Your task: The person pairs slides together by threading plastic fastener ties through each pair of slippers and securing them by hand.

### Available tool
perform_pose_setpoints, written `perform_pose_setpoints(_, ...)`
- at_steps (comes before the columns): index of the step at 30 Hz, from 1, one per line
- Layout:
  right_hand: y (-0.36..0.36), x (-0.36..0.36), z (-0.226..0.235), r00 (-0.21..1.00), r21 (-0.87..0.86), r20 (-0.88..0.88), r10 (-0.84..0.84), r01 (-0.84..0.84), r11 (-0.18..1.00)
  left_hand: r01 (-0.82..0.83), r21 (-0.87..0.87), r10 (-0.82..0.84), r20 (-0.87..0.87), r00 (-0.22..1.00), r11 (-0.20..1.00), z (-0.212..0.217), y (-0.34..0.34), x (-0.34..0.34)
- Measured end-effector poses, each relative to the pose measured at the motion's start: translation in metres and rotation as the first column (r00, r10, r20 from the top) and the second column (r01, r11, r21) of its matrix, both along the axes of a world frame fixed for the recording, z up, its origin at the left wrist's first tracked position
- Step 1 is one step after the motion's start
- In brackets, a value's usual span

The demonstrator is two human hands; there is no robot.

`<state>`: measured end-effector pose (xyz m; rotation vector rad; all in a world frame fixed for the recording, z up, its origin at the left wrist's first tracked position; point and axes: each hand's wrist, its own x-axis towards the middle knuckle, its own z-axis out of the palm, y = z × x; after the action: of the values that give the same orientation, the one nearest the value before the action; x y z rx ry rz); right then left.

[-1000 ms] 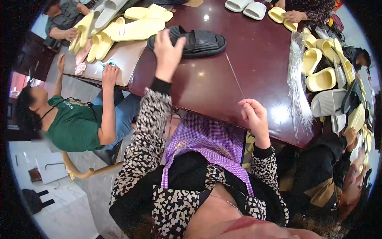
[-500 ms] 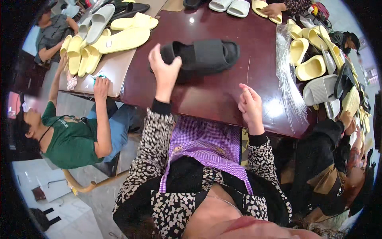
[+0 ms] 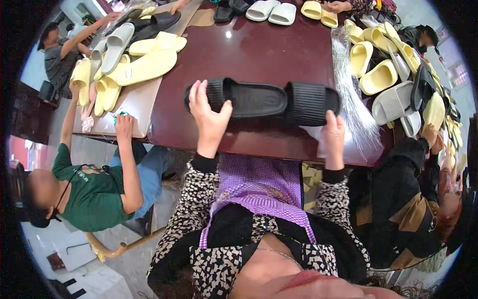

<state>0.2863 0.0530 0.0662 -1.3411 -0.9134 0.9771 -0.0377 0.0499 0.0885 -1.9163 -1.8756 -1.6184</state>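
A pair of black slippers (image 3: 261,99) lies lengthwise before me, overlapping, with a ribbed strap toward each end and a footbed showing between. My left hand (image 3: 210,115) grips the left end, thumb at the inner edge of the strap and fingers over its top. At the right end my right hand (image 3: 333,137) is closed on the toe edge, thumb above and the other fingers partly hidden and slightly blurred. Whether the thin wire is still in its fingers cannot be made out.
A bundle of silver wires (image 3: 351,104) lies right of the slippers on the dark red table (image 3: 239,55). Yellow slippers (image 3: 378,77) pile up at the right, and more yellow slippers (image 3: 149,67) at the left. White slippers (image 3: 283,14) stand at the far edge. A co-worker in green (image 3: 94,184) sits at left.
The black slippers have turned, now showing ribbed straps and a footbed, and sit nearer me. My right hand, which pinched a thin wire apart from them, has moved to their right end.
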Motion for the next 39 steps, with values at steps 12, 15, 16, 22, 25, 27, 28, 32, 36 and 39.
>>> perform_pose_setpoints(12,0.04,0.012,0.077,0.695,-0.289,0.471,0.544,-0.461,0.839,0.692,-0.203,-0.686,-0.48,0.546,0.693,0.017,0.034,-0.022)
perform_pose_setpoints(15,0.059,0.003,0.037,0.631,0.009,0.723,0.281,-0.415,0.91,0.712,-0.222,-0.702,-0.509,0.499,0.666,0.0,0.032,0.002)
perform_pose_setpoints(16,0.059,0.002,0.023,0.704,0.108,0.681,0.202,-0.369,0.923,0.683,-0.228,-0.687,-0.495,0.532,0.694,-0.006,0.031,0.007)
perform_pose_setpoints(22,0.023,-0.025,0.053,0.915,-0.017,0.0,0.404,-0.404,0.915,0.606,-0.169,-0.627,-0.291,0.723,0.777,0.001,0.001,0.033)
perform_pose_setpoints(25,-0.001,-0.043,0.065,0.746,0.098,-0.38,0.547,-0.555,0.826,0.842,-0.176,-0.624,0.598,0.503,0.511,0.014,-0.02,0.069)
perform_pose_setpoints(27,-0.008,-0.06,0.074,0.689,0.134,-0.47,0.551,-0.562,0.816,0.88,-0.109,-0.529,0.763,0.372,0.462,0.024,-0.03,0.089)
perform_pose_setpoints(28,-0.013,-0.067,0.078,0.626,0.184,-0.546,0.557,-0.559,0.808,0.905,-0.024,-0.42,0.881,0.221,0.425,0.029,-0.036,0.098)
perform_pose_setpoints(32,-0.014,-0.073,0.082,0.558,0.257,-0.65,0.516,-0.477,0.84,0.929,0.071,-0.172,0.985,-0.008,0.363,0.032,-0.043,0.102)
perform_pose_setpoints(36,-0.015,-0.076,0.081,0.61,0.214,-0.64,0.468,-0.444,0.87,0.962,-0.021,-0.148,0.987,0.063,0.274,0.031,-0.047,0.088)
perform_pose_setpoints(39,-0.016,-0.075,0.077,0.635,0.195,-0.617,0.464,-0.448,0.873,0.964,-0.105,-0.193,0.969,0.155,0.245,0.034,-0.05,0.083)
